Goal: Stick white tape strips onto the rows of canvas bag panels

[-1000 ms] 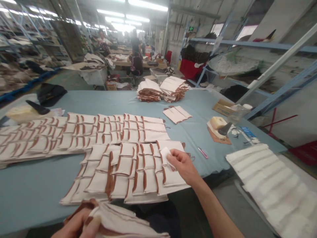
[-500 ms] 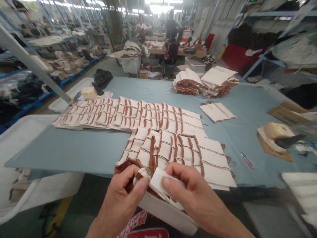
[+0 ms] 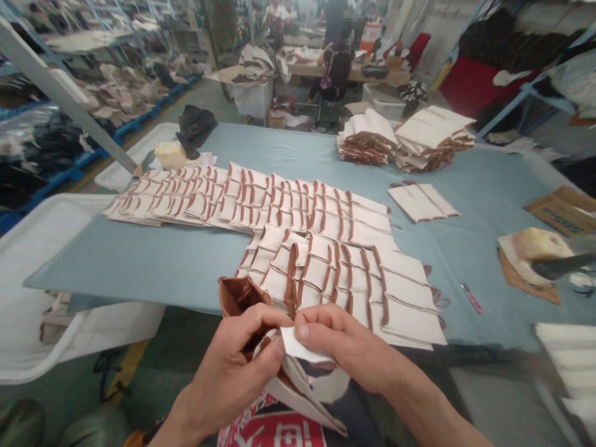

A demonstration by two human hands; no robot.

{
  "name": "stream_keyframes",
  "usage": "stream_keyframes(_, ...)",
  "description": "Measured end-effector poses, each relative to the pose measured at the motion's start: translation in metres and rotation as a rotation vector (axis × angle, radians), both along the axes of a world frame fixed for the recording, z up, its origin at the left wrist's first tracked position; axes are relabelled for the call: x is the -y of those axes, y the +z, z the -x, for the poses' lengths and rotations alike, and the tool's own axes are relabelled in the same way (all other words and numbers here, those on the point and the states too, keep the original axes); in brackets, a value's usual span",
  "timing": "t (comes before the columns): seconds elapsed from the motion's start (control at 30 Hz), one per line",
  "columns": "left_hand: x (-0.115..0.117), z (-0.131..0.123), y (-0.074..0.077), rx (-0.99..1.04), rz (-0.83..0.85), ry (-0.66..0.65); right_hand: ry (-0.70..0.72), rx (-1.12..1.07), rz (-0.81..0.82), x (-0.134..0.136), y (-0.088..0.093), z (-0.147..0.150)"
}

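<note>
At the table's near edge, both hands work on one cream fabric piece (image 3: 298, 392) with a brown lining (image 3: 239, 297) that gapes open at its upper left. My left hand (image 3: 237, 363) is closed on its folded edge, thumb and fingers pinching it. My right hand (image 3: 342, 344) pinches a white flap (image 3: 300, 346) of the piece between thumb and fingers. The fingertips of the two hands nearly meet. Just beyond them, overlapping cream pieces with brown edging (image 3: 338, 267) lie in a row on the table.
A longer row of such pieces (image 3: 251, 198) crosses the blue tabletop (image 3: 186, 261). Stacked pieces (image 3: 433, 136) stand at the back right, a single piece (image 3: 423, 202) nearer. A pink-handled cutter (image 3: 472, 298) and a yellowish block (image 3: 540, 245) lie right. A white bin (image 3: 60, 205) borders the left. People sit farther back.
My hands have drawn closer together on the piece. Its brown lining now gapes wider, and the cream body hangs lower below the hands. The view has tilted slightly down.
</note>
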State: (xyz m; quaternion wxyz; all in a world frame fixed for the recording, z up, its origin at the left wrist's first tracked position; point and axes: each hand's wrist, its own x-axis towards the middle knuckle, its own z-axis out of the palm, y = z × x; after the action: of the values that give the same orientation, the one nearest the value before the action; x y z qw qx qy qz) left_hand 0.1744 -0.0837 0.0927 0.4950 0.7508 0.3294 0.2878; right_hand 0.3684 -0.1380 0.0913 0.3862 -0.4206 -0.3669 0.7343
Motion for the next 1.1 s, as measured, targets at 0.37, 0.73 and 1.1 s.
stream_keyframes(0.37, 0.003, -0.019, -0.006, 0.134, 0.245, -0.081, 0.053, -0.350, 0.228, 0.006, -0.010, -0.003)
stream_keyframes(0.73, 0.002, -0.022, -0.001, 0.050, 0.279, -0.093, -0.039, -0.039, 0.034, 0.018, -0.015, -0.006)
stream_keyframes(1.1, 0.019, -0.008, -0.008, 0.083, 0.462, 0.012, -0.446, 0.297, -0.302, 0.029, -0.023, 0.025)
